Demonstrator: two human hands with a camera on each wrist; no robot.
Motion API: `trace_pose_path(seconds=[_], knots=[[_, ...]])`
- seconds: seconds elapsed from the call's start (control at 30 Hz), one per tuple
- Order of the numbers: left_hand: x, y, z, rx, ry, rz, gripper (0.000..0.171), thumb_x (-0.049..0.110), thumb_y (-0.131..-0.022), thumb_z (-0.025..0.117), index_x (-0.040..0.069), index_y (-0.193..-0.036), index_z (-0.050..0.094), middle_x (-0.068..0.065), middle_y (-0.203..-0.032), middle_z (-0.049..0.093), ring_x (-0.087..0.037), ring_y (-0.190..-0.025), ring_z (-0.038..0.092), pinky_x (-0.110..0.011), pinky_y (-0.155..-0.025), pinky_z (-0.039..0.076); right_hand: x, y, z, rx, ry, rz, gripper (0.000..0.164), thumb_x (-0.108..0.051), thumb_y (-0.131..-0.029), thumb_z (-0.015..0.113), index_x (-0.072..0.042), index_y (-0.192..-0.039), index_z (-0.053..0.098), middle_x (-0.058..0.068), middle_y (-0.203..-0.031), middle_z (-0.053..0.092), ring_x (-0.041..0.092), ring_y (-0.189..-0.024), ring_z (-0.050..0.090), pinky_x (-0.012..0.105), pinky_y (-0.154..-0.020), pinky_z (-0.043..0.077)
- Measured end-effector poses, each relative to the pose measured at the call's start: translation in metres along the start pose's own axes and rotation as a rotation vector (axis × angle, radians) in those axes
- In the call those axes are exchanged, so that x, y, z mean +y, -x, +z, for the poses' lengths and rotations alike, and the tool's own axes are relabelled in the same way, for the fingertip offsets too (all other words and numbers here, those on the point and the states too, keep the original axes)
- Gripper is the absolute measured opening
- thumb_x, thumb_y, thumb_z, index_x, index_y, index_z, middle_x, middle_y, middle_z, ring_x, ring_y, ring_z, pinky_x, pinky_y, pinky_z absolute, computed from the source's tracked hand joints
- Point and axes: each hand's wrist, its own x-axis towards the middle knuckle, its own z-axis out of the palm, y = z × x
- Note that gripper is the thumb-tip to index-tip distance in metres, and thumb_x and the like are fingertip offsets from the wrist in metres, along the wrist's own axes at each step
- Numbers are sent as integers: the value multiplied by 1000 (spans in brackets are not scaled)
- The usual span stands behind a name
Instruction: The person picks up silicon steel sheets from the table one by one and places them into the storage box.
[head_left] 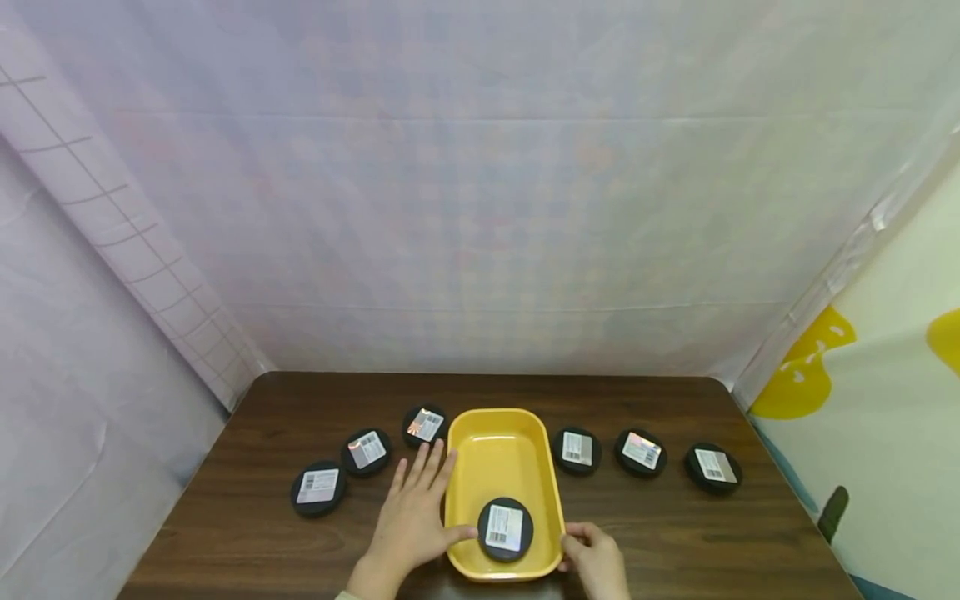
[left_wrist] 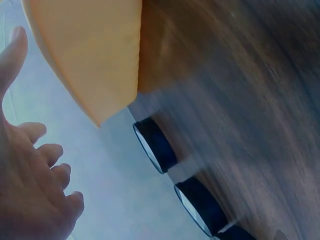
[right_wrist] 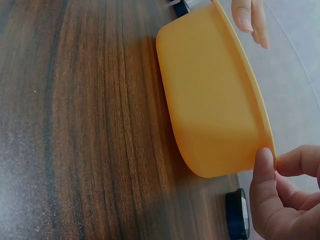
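A yellow rectangular tray (head_left: 504, 489) stands lengthwise on the brown table near the front. Inside it, toward the near end, lies a flat round black disc (head_left: 506, 529) with a white barcode label on top. My right hand (head_left: 596, 562) pinches the tray's rim at the near right corner between thumb and fingers, seen closely in the right wrist view. Along the tray's left side, my left hand (head_left: 416, 517) is spread with straight fingers, its thumb reaching over the rim toward the disc. In the left wrist view its fingers hold nothing.
Three similar labelled black discs stand left of the tray, the nearest disc (head_left: 425, 426) just beyond my left fingertips. Three more lie to the right, from the closest disc (head_left: 577, 451) to the outermost disc (head_left: 713, 468). A pale curtain (head_left: 495, 208) hangs behind the table (head_left: 225, 533).
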Motion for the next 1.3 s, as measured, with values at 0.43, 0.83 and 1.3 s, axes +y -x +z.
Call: trace_pose_path(seconds=[0.43, 0.83, 1.3], knots=[[-8, 2, -3, -13, 0, -23, 107, 70, -68, 63, 10, -148, 26, -11, -154, 18, -31, -141, 12, -53, -112, 11, 2, -2, 1, 4, -3, 8, 29, -3, -79, 58, 18, -99, 59, 12, -78, 64, 18, -55, 61, 27, -53, 54], [-15, 8, -3, -31, 39, -77, 107, 68, -68, 64, 10, -148, 24, -10, -154, 16, -30, -141, 11, -52, -113, 10, 0, -1, 0, 7, -2, 1, 29, -3, -79, 58, 18, -99, 59, 16, -82, 65, 18, -56, 61, 28, -54, 54], [-26, 18, -2, -26, 18, -116, 106, 70, -69, 62, 10, -148, 26, -11, -154, 18, -31, -141, 12, -53, -112, 10, 1, 0, 3, 14, -18, -5, 29, -1, -79, 58, 19, -99, 59, 18, -83, 65, 15, -55, 59, 26, -54, 54]])
